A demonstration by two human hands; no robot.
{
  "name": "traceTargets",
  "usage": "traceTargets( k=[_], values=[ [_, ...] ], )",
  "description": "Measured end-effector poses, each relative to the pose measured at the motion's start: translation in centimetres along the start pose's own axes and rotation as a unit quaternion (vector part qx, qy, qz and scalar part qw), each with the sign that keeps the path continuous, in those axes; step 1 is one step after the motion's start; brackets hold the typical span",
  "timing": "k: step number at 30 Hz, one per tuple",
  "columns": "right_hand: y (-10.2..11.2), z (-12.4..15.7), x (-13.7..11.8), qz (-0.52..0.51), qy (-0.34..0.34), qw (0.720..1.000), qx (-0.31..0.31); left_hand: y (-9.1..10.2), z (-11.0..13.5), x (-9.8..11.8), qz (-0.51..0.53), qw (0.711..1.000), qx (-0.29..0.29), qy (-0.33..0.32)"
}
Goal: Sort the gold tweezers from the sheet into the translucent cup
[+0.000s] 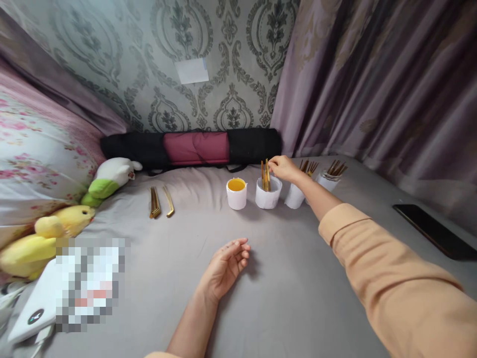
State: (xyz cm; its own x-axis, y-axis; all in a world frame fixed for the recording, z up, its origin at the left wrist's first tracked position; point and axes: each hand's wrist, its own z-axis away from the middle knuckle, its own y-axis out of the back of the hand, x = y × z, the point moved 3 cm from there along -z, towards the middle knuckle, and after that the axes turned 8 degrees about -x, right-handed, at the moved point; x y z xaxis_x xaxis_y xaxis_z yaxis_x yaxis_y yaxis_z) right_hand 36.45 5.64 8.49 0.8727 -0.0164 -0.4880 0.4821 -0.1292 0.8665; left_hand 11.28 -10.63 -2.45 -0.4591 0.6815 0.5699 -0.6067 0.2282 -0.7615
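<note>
My right hand reaches far forward and pinches the tops of thin golden sticks standing in a white cup. To its left stands a white cup with a yellow inside. On the right are two more white cups holding brownish sticks. A few loose golden sticks lie on the grey sheet at the left. My left hand rests palm up on the sheet, fingers loosely curled and apart, holding nothing.
A black and maroon roll bag lies along the wall. Plush toys and a floral pillow sit left. A dark phone lies right. A white device sits bottom left. Curtains hang right.
</note>
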Motion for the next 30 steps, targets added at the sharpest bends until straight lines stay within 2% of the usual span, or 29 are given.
traceTargets(
  k=[12, 30],
  values=[
    [0.06, 0.11, 0.17, -0.012, -0.011, 1.000, -0.009, 0.15, 0.00, -0.11, 0.000, 1.000, 0.000, -0.003],
    [0.89, 0.85, -0.03, -0.017, -0.039, 0.998, 0.050, 0.08, 0.02, 0.00, -0.001, 1.000, 0.007, -0.002]
  ],
)
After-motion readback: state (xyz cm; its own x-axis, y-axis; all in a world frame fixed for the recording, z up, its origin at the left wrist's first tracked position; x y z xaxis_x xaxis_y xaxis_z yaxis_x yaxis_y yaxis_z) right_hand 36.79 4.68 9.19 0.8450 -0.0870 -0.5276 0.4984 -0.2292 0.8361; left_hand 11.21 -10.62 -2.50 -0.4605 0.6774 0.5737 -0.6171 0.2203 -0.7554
